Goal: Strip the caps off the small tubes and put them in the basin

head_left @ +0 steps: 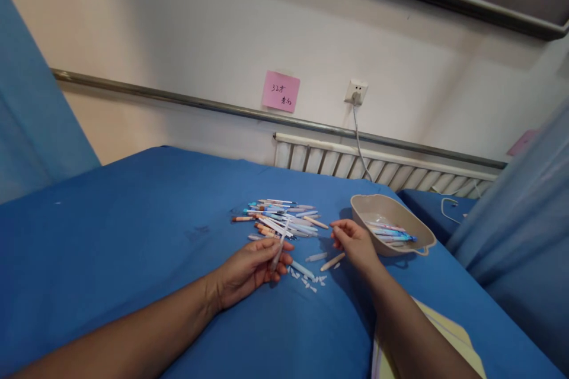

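My left hand [249, 269] grips a slim pale pen [279, 254] between thumb and fingers, tilted upward. Just beyond it lies a loose pile of pens [284, 222] in white, blue, orange and beige. My right hand [355, 244] is held to the right of the pile, fingers curled and tips pinched; whatever they hold, if anything, is too small to make out. Between the hands, a light blue pen [303, 269], a beige pen [332, 262] and a pale translucent piece [316, 257] lie on the sheet, with several small white bits [307, 282] nearby.
A beige basin [371, 206] with several pens [391, 233] inside stands right of my right hand. A yellow item [453, 331] lies under my right forearm. Blue sheeting [133, 219] covers the surface; a radiator [329, 160] and plugged-in cable [358, 136] are behind.
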`<state>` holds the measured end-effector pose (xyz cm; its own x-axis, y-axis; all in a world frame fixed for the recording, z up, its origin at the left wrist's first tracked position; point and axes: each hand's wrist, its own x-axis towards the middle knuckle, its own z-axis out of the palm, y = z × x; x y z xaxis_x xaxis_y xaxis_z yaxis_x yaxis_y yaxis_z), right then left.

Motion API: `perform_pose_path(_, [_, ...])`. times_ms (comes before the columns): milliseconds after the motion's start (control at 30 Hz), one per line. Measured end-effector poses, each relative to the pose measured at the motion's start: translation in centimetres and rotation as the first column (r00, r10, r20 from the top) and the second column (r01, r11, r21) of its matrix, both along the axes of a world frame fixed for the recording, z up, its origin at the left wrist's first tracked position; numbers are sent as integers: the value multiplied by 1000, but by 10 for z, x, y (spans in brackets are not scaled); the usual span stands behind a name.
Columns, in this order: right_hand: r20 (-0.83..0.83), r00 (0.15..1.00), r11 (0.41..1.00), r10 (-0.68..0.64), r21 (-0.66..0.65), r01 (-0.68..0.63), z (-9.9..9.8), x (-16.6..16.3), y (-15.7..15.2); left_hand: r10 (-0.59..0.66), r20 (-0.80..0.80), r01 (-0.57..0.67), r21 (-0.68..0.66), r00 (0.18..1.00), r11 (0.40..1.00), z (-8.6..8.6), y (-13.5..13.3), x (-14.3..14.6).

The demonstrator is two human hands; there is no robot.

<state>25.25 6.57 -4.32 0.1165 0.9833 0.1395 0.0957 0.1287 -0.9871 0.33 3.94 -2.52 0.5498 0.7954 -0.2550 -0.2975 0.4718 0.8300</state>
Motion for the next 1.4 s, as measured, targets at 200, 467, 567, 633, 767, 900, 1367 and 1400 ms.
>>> perform_pose_path(200, [173, 983, 999, 53, -21, -50, -11, 1, -1, 29, -3, -29, -22, 1000, 999, 2, 0, 1])
perform_pose_path(467, [637, 770, 996, 24, 47, -70, -1, 11, -7, 102, 45, -103, 33, 994, 994, 11, 8, -12])
perform_pose_path(567, [662, 747, 984, 56, 88, -152, -2, 3, -12, 189, 16, -190, 132, 982, 973, 20, 15, -27])
perform_pose_path(633, [674, 734, 969, 82, 118, -217, -3, -3, -16, 270, -41, -255, 215, 962, 943, 23, 20, -36])
perform_pose_path(767, [724, 680, 937, 115, 149, -316, 2, -17, -26, 414, -239, -314, 365, 878, 877, 18, 29, -43])
perform_pose_path(900, [751, 640, 889, 165, 168, -426, 11, -36, -41, 427, -383, -272, 396, 819, 877, 5, 28, -34])
perform_pose_path(1367, [916, 351, 787, 194, 69, -613, 16, -83, -60, 250, -18, -246, 115, 968, 962, -6, 7, -9])
perform_pose_path(1400, [929, 322, 783, 180, 62, -619, 16, -85, -61, 234, -3, -233, 107, 972, 967, -5, 8, -10])
